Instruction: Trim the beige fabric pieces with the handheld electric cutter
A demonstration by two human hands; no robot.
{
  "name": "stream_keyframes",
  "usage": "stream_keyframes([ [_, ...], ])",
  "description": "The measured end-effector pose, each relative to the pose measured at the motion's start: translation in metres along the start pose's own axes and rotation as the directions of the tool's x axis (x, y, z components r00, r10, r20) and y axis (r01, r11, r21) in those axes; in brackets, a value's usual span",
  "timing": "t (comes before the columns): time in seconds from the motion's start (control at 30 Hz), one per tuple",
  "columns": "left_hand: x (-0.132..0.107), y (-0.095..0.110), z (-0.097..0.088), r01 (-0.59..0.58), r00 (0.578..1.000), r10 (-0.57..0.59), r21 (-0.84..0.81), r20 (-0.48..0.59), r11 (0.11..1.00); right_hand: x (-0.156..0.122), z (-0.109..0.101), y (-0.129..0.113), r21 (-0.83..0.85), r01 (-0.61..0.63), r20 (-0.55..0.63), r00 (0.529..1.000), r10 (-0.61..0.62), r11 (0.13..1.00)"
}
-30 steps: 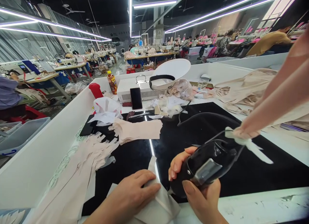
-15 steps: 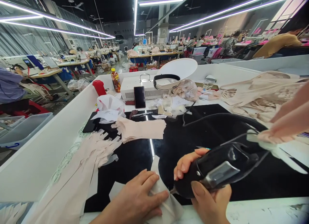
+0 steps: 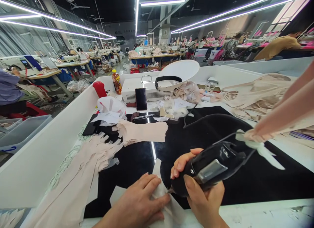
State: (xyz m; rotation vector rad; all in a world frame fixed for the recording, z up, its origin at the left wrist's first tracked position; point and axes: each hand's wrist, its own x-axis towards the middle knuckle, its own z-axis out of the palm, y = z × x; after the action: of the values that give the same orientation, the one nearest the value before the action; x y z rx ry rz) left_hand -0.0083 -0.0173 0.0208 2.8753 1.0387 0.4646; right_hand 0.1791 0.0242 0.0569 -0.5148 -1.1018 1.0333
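At lower centre the left hand (image 3: pixel 141 200) lies spread, fingers loosely apart, on pale cloth (image 3: pixel 173 211); the right hand's (image 3: pixel 206 201) fingers wrap a black tool (image 3: pixel 208 170), tip at the cloth; this piece seems mid-work; whether the lower-left cloth pile (image 3: pixel 71 182) is finished, one cannot tell.

Far centre, a dark phone (image 3: pixel 141 99) stands before a white vented box (image 3: pixel 131 86); a white disc (image 3: pixel 181 70) shows above the box's right end. Left of the box are a yellow-capped bottle (image 3: pixel 117 82) and a red object (image 3: pixel 99 89); right, a clear jar (image 3: pixel 211 85). Farther off, sewing tables (image 3: pixel 152 56) stand beneath strip lights (image 3: pixel 163 2).
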Motion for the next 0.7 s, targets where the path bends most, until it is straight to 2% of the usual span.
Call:
stream_keyframes([
  [0.27, 0.0, 0.001, 0.006, 0.019, 0.999, -0.019, 0.007, -0.035, 1.0, 0.004, 0.001, 0.005, 0.07, -0.003, 0.002, 1.0, 0.003, 0.998],
  [0.4, 0.002, 0.001, 0.002, 0.028, 0.999, -0.028, -0.002, -0.038, 1.0, 0.003, 0.003, 0.011, 0.059, -0.016, 0.012, 1.0, 0.015, 0.998],
  [0.47, 0.001, 0.003, 0.006, 0.028, 0.998, -0.028, 0.008, -0.048, 1.0, 0.003, 0.004, 0.011, 0.039, -0.02, 0.007, 1.0, 0.019, 0.999],
  [0.6, -0.006, 0.008, 0.024, 0.01, 0.986, 0.01, 0.12, -0.165, 0.993, 0.003, 0.004, 0.008, 0.007, -0.016, -0.001, 1.0, 0.016, 1.0],
  [0.7, -0.007, 0.012, 0.025, 0.011, 0.974, 0.027, 0.167, -0.225, 0.986, 0.003, 0.002, 0.005, 0.012, 0.0, 0.013, 1.0, 0.0, 1.0],
])
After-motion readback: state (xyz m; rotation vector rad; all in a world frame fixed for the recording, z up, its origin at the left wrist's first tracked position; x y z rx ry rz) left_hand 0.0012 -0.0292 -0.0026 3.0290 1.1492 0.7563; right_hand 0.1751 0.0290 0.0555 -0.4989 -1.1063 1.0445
